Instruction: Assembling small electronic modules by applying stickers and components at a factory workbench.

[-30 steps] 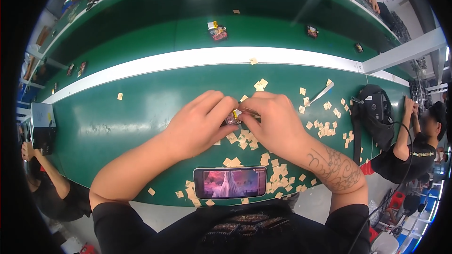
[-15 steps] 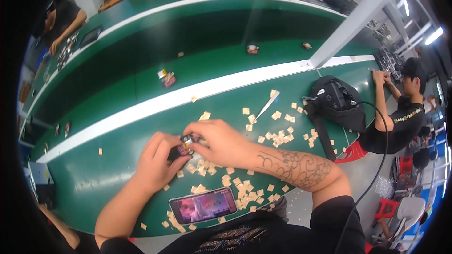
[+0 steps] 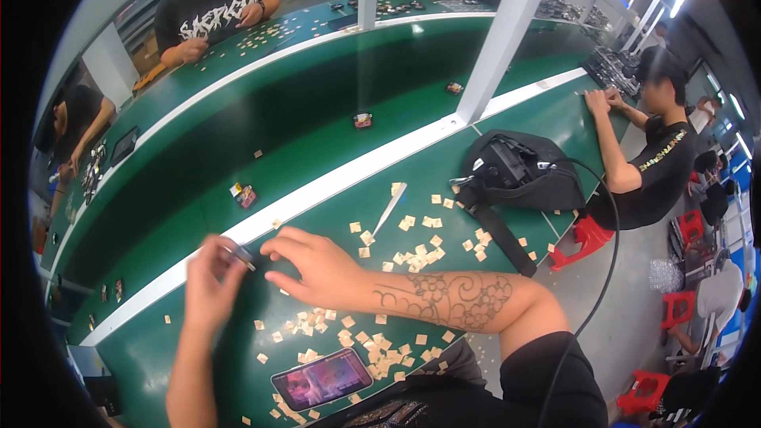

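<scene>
My left hand pinches a small dark part with a shiny edge, blurred by motion, above the green bench near the white rail. Just right of it my right hand hovers with thumb and fingers apart and nothing between them. Below both hands, many small beige square pieces lie scattered in a loose heap. A phone with a lit screen rests face up close to my body, some squares around it. More squares are spread beyond my right forearm, beside a thin white pointed tool.
Past the white rail runs a sunken green lane carrying small parts. A black bag with a cable sits at right, near a white post. Co-workers sit opposite and at right.
My hands have come apart. The left has moved left with the small part, while the right has let go and opened. The whole view has shifted, with the bench sliding left.
</scene>
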The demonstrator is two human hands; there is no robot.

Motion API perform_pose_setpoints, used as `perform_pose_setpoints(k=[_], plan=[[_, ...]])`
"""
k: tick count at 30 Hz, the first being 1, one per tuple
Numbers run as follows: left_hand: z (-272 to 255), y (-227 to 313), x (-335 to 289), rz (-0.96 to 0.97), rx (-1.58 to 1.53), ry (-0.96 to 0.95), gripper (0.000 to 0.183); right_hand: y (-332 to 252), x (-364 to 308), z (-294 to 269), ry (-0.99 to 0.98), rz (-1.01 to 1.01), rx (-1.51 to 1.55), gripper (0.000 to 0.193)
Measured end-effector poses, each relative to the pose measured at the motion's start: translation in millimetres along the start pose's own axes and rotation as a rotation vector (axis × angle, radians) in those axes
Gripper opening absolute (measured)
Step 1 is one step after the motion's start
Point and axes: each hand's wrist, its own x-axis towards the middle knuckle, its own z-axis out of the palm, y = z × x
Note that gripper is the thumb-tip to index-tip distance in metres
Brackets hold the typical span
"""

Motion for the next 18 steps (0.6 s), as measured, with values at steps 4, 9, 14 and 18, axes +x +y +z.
perform_pose_setpoints(k=[4, 9, 14, 18], plan=[[-37, -41, 59, -0.073, 0.265, 0.14, 0.024, 10, -3, 0, 0.008, -0.017, -0.027, 0.021], [-40, -45, 98, 0.027, 0.759, 0.084, 0.032, 19, -4, -8, 0.001, -0.087, -0.065, 0.013], [-2, 6, 93, 0.204, 0.638, 0.067, 0.062, 16, -2, -14, -0.032, -0.011, -0.185, 0.015], [14, -13, 114, 0.249, 0.551, -0.03, 0.071, 11, 1, -14, -0.037, 0.007, -0.149, 0.017]])
